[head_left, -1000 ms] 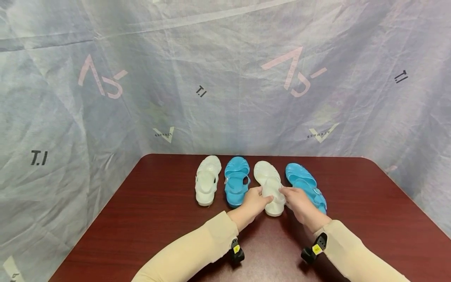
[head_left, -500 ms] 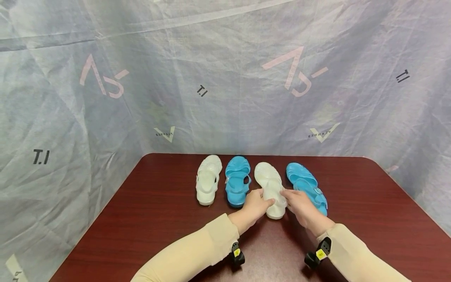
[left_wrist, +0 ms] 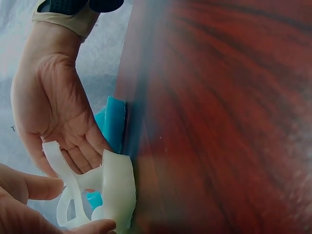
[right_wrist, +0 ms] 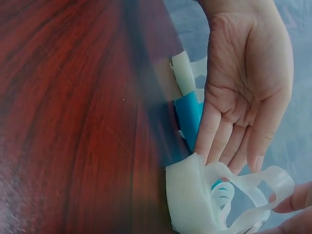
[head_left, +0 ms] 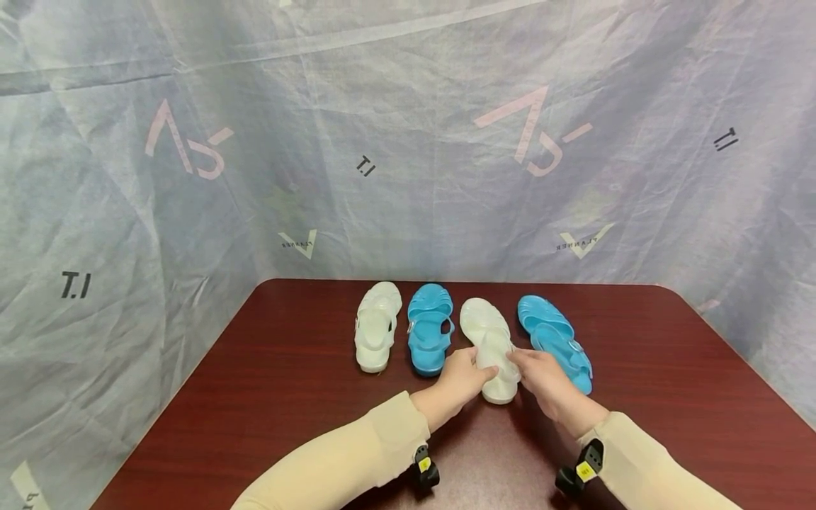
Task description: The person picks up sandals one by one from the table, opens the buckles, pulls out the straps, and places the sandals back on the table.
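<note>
Both hands are at a white sandal [head_left: 487, 333], third from the left, its toe facing the back of the table. My left hand [head_left: 457, 382] holds its left side near the heel, the thumb over the strap. On the other side my right hand [head_left: 548, 386] holds the ankle strap. In the left wrist view the heel [left_wrist: 119, 190] stands low at the tabletop, with the raised strap beside it. The right wrist view shows the strap loop [right_wrist: 280, 183] near the right hand's fingertips [right_wrist: 292, 199]; the left hand's fingers pass partly behind the sandal.
To the left stand another white sandal [head_left: 375, 329] and a blue sandal [head_left: 428, 329]. A second blue sandal [head_left: 554, 340] lies slanted close by the right hand. Everything is on a dark red wooden table [head_left: 306, 397], with a grey printed cloth [head_left: 408, 142] hanging behind it.
The held white sandal has slid a little toward the person, with both hands moving along with it. The other sandals stay where they were.
</note>
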### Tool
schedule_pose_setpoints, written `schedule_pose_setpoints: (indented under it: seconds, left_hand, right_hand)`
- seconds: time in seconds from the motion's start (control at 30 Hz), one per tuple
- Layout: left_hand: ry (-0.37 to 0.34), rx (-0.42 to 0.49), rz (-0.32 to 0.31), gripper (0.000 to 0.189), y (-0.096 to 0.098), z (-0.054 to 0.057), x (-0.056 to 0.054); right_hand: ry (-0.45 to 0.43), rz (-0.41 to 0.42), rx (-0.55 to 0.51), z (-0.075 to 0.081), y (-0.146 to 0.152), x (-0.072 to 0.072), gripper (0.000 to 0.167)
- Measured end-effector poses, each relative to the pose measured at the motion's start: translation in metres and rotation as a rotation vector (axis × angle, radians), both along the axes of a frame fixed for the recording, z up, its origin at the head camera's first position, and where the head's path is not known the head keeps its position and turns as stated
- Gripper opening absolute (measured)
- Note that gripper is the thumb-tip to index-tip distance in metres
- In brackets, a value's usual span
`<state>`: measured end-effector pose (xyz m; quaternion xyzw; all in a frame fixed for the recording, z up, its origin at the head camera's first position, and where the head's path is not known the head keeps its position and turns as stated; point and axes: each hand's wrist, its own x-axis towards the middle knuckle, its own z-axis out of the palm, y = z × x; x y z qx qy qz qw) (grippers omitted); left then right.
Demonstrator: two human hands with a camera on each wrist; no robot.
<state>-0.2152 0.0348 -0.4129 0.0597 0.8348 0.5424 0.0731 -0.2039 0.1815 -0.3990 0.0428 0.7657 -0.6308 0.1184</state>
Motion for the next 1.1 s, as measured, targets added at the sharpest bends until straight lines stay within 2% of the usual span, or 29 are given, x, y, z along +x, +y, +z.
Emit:
schedule_pose_setpoints:
  seconds: [0.2, 0.47, 0.67, 1.1]
  left_hand:
    - [0.018, -0.028, -0.025, 0.052, -0.003, 0.000, 0.004]
    - [-0.021, -0.003, -0.041, 0.053, -0.005, 0.003, 0.011]
    - [-0.021, -0.014, -0.039, 0.053, -0.007, 0.004, 0.016]
    - [-0.028, 0.066, -0.073, 0.051, -0.011, 0.003, 0.025]
  right_hand:
    - [-0.003, -0.007, 0.026, 0.001, -0.001, 0.006, 0.058]
    - [-0.001, -0.007, 0.055, 0.000, -0.001, 0.012, 0.059]
    - [0.000, 0.001, 0.048, 0.000, -0.003, 0.016, 0.059]
    - [-0.010, 0.022, 0.059, 0.002, -0.001, 0.026, 0.062]
